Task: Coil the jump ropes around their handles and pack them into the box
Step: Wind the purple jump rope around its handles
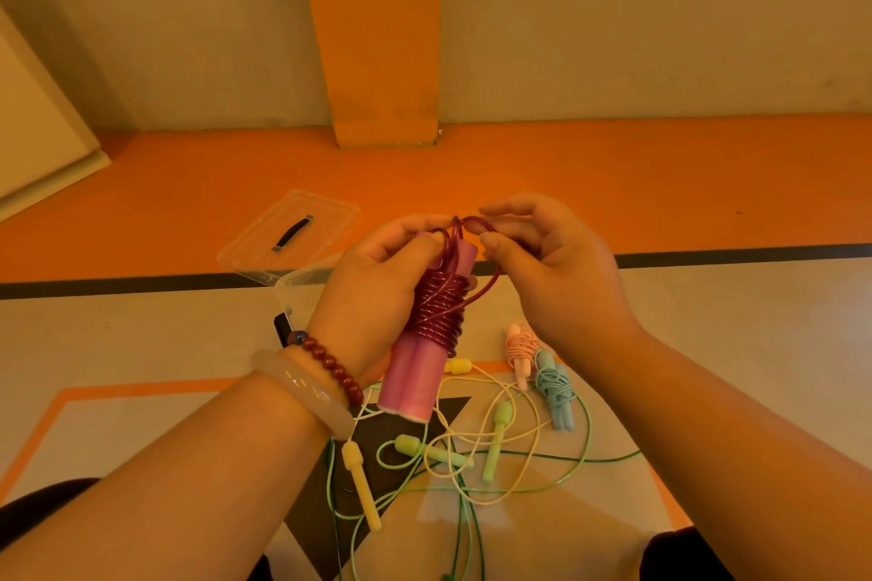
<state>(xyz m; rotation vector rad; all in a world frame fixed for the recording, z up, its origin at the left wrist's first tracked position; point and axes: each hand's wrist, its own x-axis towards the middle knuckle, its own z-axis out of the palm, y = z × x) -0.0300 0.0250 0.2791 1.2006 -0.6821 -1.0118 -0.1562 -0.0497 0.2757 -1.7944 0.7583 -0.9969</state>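
Note:
My left hand (373, 293) grips a pair of pink handles (415, 377) held side by side, with dark red rope (439, 307) coiled around their upper half. My right hand (552, 269) pinches a loop of that red rope just above the handle tops. On the floor below lie a coiled pink jump rope (519, 351), a coiled blue jump rope (554, 387), and loose yellow (361, 481) and green (495, 439) jump ropes in a tangle. The clear plastic box (295, 288) stands behind my left hand, mostly hidden by it.
The box's clear lid (288, 231) with a dark handle lies flat on the orange floor beyond the box. A black line crosses the floor. An orange pillar (377, 61) rises at the back wall. My knees show at the bottom corners.

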